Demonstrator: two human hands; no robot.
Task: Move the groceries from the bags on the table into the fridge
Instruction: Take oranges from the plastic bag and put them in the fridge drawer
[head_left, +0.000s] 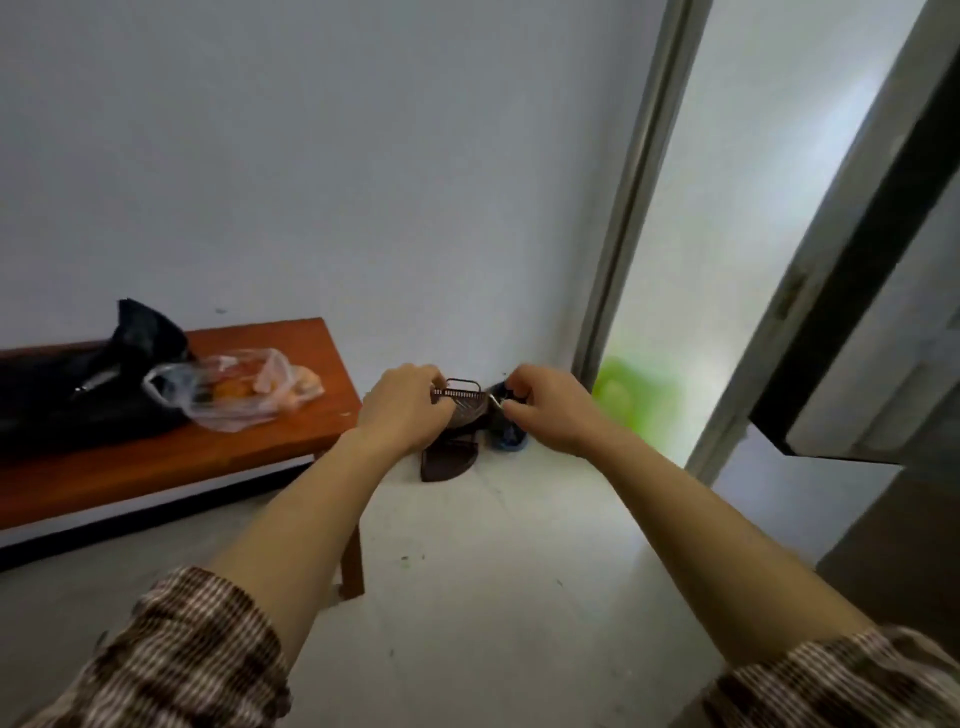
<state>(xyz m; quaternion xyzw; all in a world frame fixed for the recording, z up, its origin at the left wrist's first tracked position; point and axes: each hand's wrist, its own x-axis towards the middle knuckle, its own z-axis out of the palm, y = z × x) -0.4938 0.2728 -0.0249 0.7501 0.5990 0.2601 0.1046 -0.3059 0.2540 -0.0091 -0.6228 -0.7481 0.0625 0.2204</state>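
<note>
Small dark object (462, 397) pinched between left hand (402, 408), right hand (548, 410).

Black bag (62, 410) cropped at left

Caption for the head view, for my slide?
Head view: left hand and right hand pinch a small brown object; a black bag and a clear bag of groceries sit on the wooden table.

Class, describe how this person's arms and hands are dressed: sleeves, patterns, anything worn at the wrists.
The left sleeve and right sleeve are of a brown-and-cream checked weave, pushed up and bunched, so both forearms are bare. The left hand and right hand wear no gloves, and no watch or bracelet shows at either wrist.
</note>
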